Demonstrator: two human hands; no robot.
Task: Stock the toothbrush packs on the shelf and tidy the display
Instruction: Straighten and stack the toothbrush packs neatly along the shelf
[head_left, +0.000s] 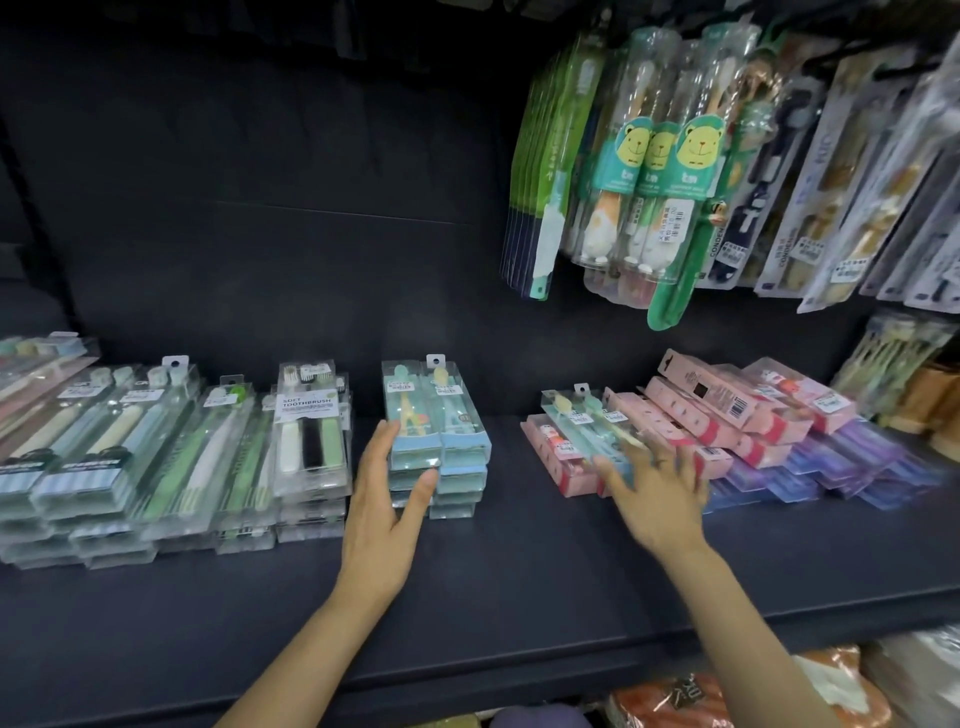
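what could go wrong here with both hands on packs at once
The left hand steadies a tall stack of clear blue-based toothbrush packs from one side only; a nudge could topple it. The right hand is on a clear pack lying atop tilted pink boxes, which might slide.

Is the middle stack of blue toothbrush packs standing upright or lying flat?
Lying flat: the blue packs are piled on the shelf.
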